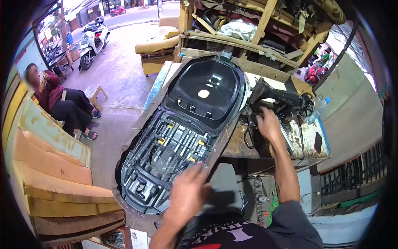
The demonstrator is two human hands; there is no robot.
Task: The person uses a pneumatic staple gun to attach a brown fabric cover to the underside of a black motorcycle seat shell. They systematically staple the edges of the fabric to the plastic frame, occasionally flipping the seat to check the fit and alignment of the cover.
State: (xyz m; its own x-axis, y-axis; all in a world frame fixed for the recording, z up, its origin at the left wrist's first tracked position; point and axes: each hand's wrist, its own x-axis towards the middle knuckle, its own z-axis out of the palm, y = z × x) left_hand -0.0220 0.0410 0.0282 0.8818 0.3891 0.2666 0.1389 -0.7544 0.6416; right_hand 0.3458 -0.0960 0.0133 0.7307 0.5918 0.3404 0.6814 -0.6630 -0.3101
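An upturned black plastic two-wheeler seat base (207, 103) with a ribbed section and yellow pads lies diagonally on the worktable, dark covering material round its rim. My left hand (187, 189) is at the near right edge of this base; motion blur hides whether its fingers grip anything. Further right, my right hand (268, 124) reaches toward the black sewing machine (280, 97), fingers loosely bent and apart, with nothing visible held. Black-handled scissors (248, 137) lie just left of that hand. A clear bottle (317, 112) and a dark phone-like rectangle (318, 143) are on the table's right side.
A seated person (62, 99) is at the left behind bare foam cushions (54, 157). A white scooter (89, 47) stands outside. A wooden rack (261, 29) piled with material rises behind the table; a yellow armchair (155, 50) is beside it. Coiled hoses (261, 199) hang below the table.
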